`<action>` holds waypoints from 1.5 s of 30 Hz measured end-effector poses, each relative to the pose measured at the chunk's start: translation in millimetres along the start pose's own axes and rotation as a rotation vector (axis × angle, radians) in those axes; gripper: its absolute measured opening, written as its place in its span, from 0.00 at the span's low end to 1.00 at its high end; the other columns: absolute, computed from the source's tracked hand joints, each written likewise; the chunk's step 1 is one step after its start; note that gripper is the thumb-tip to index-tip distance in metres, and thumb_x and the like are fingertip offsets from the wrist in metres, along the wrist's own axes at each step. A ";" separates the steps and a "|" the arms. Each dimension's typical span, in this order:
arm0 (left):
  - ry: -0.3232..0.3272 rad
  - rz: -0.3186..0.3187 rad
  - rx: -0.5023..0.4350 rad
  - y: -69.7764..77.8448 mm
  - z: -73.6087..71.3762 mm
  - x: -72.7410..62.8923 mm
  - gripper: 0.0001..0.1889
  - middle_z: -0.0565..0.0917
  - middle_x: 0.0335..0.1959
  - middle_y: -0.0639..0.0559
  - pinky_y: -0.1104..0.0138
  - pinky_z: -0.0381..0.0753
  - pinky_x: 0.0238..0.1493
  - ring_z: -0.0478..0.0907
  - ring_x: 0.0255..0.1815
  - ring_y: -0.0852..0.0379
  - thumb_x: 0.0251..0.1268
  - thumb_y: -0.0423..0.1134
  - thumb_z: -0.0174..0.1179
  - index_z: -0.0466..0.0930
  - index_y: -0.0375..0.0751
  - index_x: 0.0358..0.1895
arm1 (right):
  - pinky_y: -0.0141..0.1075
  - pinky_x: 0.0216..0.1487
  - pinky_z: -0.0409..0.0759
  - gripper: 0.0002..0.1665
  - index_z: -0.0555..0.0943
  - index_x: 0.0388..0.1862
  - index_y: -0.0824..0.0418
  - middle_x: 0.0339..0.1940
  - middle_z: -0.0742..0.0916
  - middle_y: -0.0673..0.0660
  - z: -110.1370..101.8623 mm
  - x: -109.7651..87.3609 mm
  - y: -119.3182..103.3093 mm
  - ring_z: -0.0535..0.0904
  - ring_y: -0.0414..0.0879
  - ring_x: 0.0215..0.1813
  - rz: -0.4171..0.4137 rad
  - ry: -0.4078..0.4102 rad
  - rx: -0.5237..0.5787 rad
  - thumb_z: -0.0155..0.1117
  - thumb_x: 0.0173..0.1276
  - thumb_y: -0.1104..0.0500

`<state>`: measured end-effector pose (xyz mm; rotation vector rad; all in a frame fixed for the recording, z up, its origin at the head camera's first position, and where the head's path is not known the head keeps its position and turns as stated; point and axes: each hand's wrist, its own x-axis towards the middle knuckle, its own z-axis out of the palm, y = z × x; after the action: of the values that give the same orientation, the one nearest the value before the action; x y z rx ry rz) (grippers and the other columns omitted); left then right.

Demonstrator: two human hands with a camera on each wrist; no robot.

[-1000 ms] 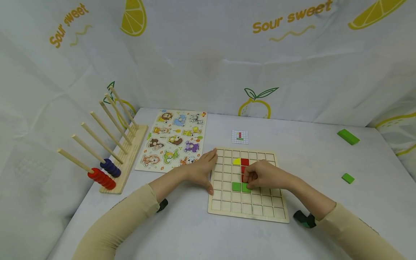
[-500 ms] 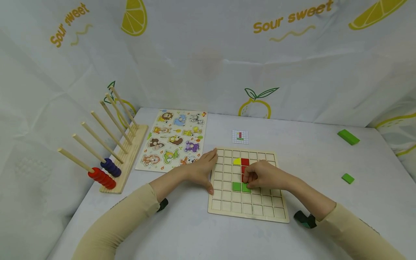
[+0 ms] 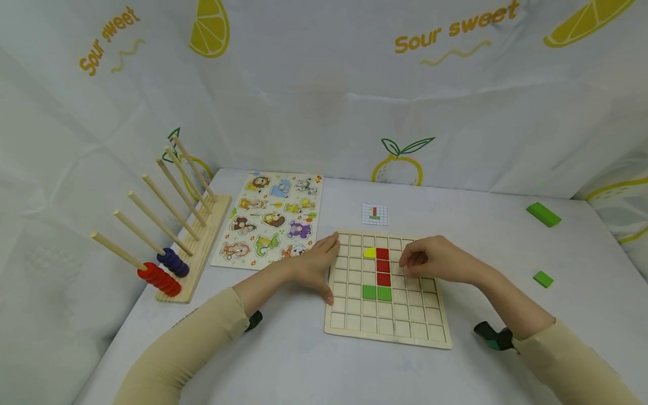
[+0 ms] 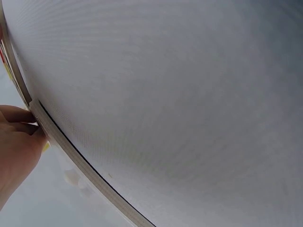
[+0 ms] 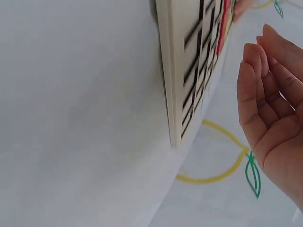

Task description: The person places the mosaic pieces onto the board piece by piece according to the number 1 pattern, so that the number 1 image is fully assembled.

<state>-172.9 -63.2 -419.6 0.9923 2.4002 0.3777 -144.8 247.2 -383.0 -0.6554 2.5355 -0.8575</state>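
A wooden grid board lies on the table in the head view. Set in its cells are a column of red squares, a yellow rounded piece left of the top red one, and two green squares, the left green square and the right green square. Along the board's left edge rests my left hand, thumb and fingers spread. My right hand hovers over the board's right half, right of the red column. Its fingers are loosely bent with nothing between them in the right wrist view.
A small pattern card lies behind the board. At the left are an animal puzzle board and a peg stand with red and blue rings. A green block and a smaller green piece lie at the right.
My right hand has left the right green square and risen up and to the right, uncovering the red column. The left hand stays at the board's edge.
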 end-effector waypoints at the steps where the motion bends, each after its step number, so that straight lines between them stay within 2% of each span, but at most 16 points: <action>1: 0.000 0.000 0.002 0.4 0.0 -0.3 0.73 0.28 0.81 0.36 0.55 0.40 0.84 0.29 0.84 0.41 0.40 0.59 0.78 0.33 0.28 0.78 | 0.28 0.38 0.82 0.06 0.85 0.37 0.54 0.33 0.87 0.46 -4.1 -2.5 1.8 0.81 0.36 0.34 0.010 0.011 -0.004 0.72 0.61 0.59; 11: 0.004 -0.002 -0.010 1.7 -0.8 -2.4 0.73 0.28 0.81 0.37 0.54 0.40 0.84 0.29 0.84 0.41 0.41 0.58 0.78 0.33 0.28 0.78 | 0.28 0.38 0.80 0.11 0.86 0.45 0.57 0.34 0.88 0.49 -44.3 -33.5 27.1 0.82 0.35 0.36 0.109 0.124 -0.022 0.70 0.65 0.56; 23: -0.002 -0.007 -0.020 1.3 -0.1 -2.8 0.72 0.28 0.82 0.37 0.55 0.41 0.85 0.29 0.84 0.42 0.40 0.58 0.78 0.33 0.29 0.79 | 0.26 0.38 0.79 0.18 0.84 0.52 0.59 0.38 0.88 0.49 -80.2 -77.7 84.2 0.80 0.30 0.38 0.261 0.218 -0.081 0.67 0.68 0.50; 30: -0.003 -0.009 -0.020 1.6 -0.1 -2.7 0.73 0.28 0.82 0.37 0.55 0.40 0.85 0.29 0.84 0.42 0.40 0.59 0.78 0.33 0.29 0.78 | 0.25 0.37 0.77 0.24 0.81 0.56 0.59 0.39 0.86 0.47 -93.2 -101.4 121.2 0.77 0.26 0.37 0.358 0.202 -0.112 0.65 0.69 0.46; 36: 0.001 -0.003 -0.023 0.7 0.7 -2.1 0.73 0.28 0.82 0.37 0.54 0.41 0.84 0.29 0.84 0.42 0.40 0.58 0.78 0.33 0.29 0.79 | 0.26 0.36 0.77 0.27 0.79 0.59 0.66 0.38 0.86 0.44 -97.7 -119.5 152.9 0.76 0.25 0.35 0.408 0.188 -0.109 0.64 0.70 0.48; 40: 0.002 0.000 -0.027 0.6 0.5 -1.8 0.73 0.28 0.82 0.37 0.54 0.41 0.84 0.29 0.84 0.42 0.40 0.59 0.78 0.33 0.30 0.79 | 0.25 0.35 0.78 0.29 0.78 0.58 0.72 0.39 0.86 0.42 -100.3 -132.6 167.0 0.74 0.21 0.34 0.437 0.181 -0.095 0.63 0.71 0.50; 43: 0.003 -0.001 -0.026 0.3 0.5 -0.9 0.73 0.27 0.82 0.38 0.54 0.41 0.85 0.28 0.84 0.43 0.40 0.59 0.78 0.33 0.30 0.79 | 0.25 0.35 0.79 0.30 0.78 0.57 0.73 0.40 0.86 0.39 -101.3 -140.0 175.3 0.73 0.17 0.35 0.469 0.164 -0.082 0.63 0.70 0.49; 45: 0.002 -0.003 -0.023 0.1 0.6 -0.4 0.73 0.27 0.82 0.38 0.54 0.41 0.85 0.28 0.84 0.43 0.40 0.59 0.78 0.33 0.30 0.79 | 0.25 0.35 0.79 0.30 0.78 0.57 0.73 0.41 0.87 0.40 -100.9 -144.2 180.1 0.72 0.16 0.35 0.487 0.149 -0.069 0.63 0.70 0.48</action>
<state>-172.3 -63.4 -420.0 0.9781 2.3941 0.4041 -131.1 498.4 -394.3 0.0214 2.6896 -0.6639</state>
